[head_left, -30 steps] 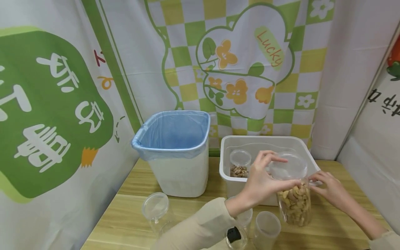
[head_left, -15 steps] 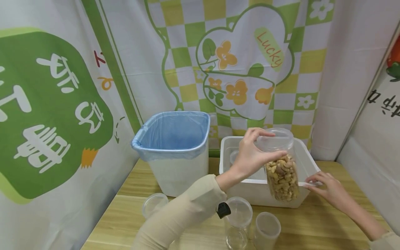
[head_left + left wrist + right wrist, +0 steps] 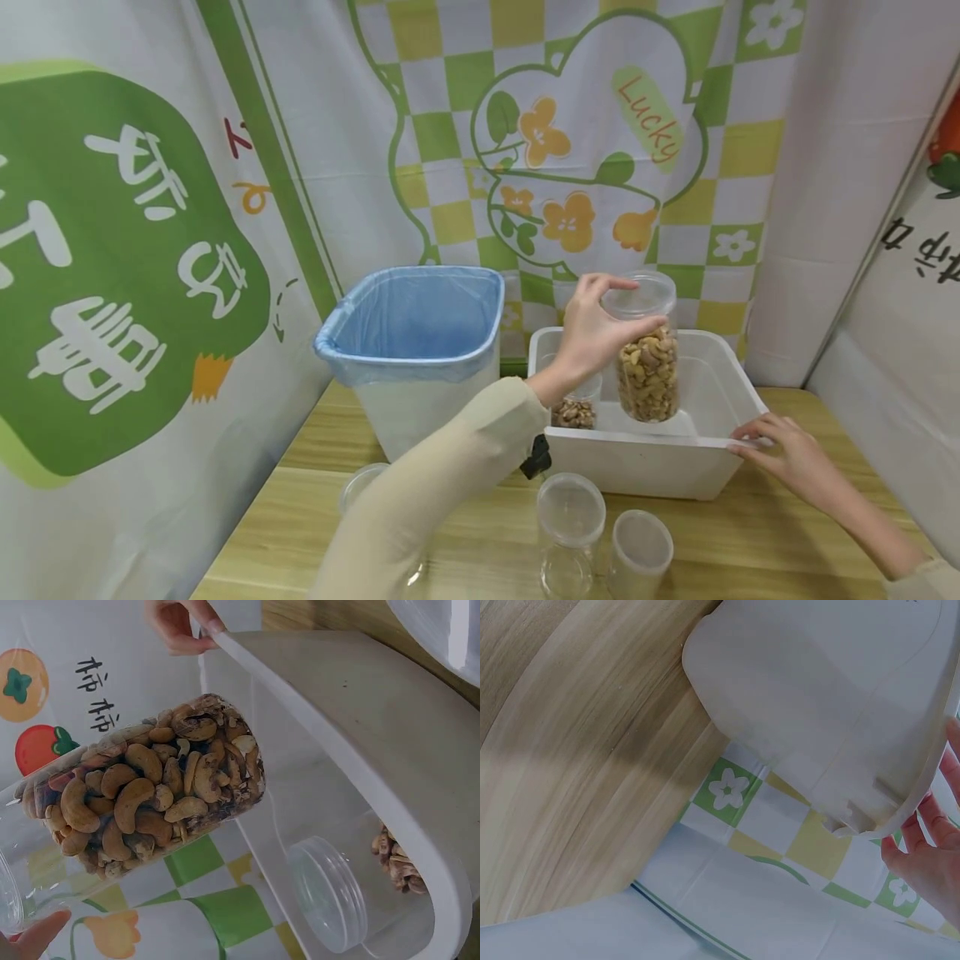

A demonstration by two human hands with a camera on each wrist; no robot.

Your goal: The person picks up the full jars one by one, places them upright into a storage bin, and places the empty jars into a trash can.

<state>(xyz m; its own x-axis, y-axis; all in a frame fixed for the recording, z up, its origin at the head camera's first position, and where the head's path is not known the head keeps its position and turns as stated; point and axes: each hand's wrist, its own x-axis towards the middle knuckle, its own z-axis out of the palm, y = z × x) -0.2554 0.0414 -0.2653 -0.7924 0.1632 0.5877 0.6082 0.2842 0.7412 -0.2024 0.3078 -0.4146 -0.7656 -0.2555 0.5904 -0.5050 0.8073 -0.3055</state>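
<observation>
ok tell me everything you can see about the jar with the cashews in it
The cashew jar is a clear, plastic-looking cylinder with a clear lid on top, roughly two-thirds full of cashews. The left hand grips it near the lid and holds it upright in the air above the white bin, touching nothing else. A smaller lidded jar of nuts stands in the bin beside it. The right hand rests on the bin's rim, apart from the jar.
</observation>
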